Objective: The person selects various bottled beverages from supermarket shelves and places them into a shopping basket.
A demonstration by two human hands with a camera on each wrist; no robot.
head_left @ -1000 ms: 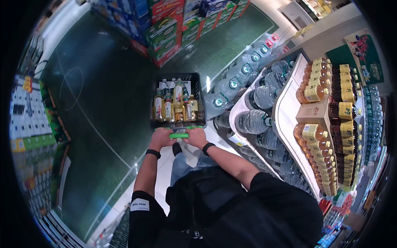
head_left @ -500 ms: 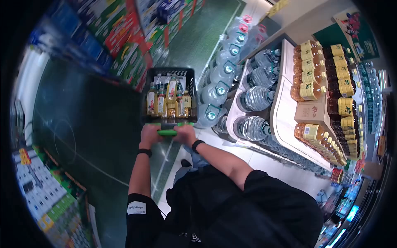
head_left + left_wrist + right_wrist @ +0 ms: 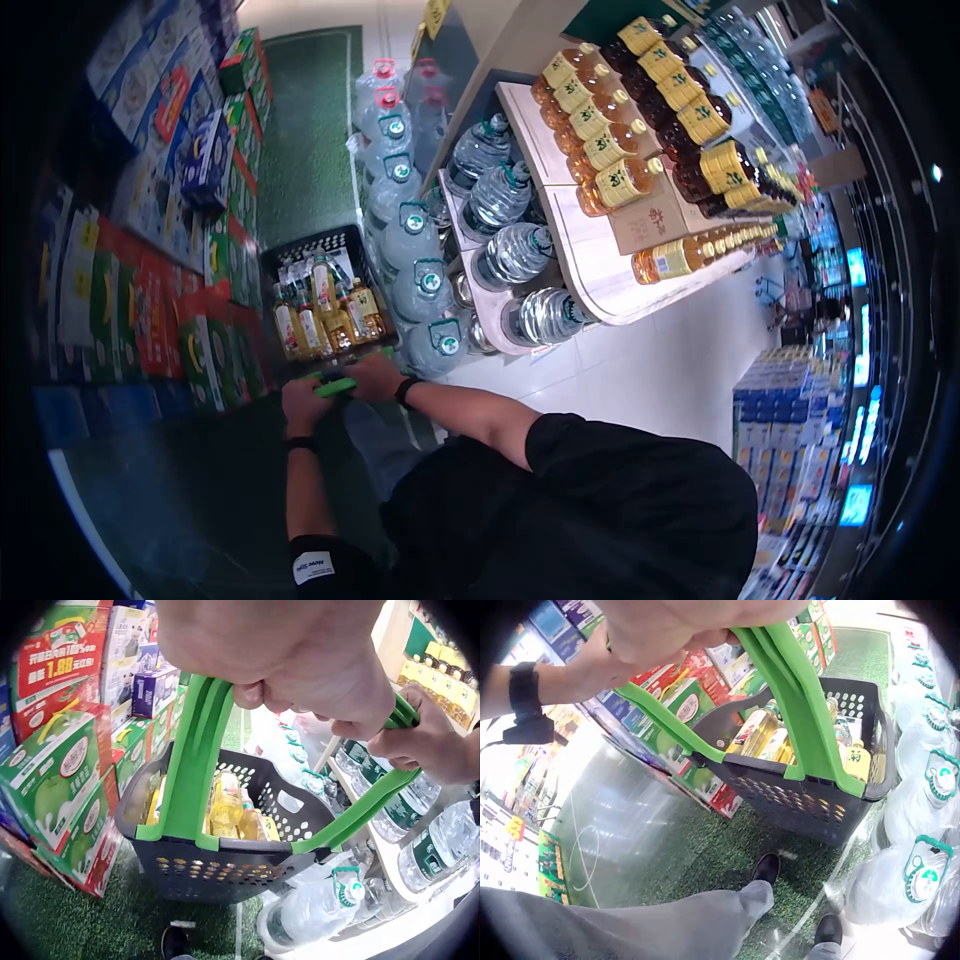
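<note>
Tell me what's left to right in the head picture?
Red and green cardboard cartons → dark plastic basket of yellow bottles → clear green-capped water jugs → white shelf of amber bottles → blue-white stacked boxes

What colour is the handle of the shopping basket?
The handle is bright green, against the dark grey basket; the left wrist view shows it best.

The basket [image 3: 310, 243] has swung round: water jugs [image 3: 420, 290] now stand just beside the right hand [image 3: 375, 378], stacked cartons [image 3: 210, 340] near the left hand [image 3: 305, 400].
</note>
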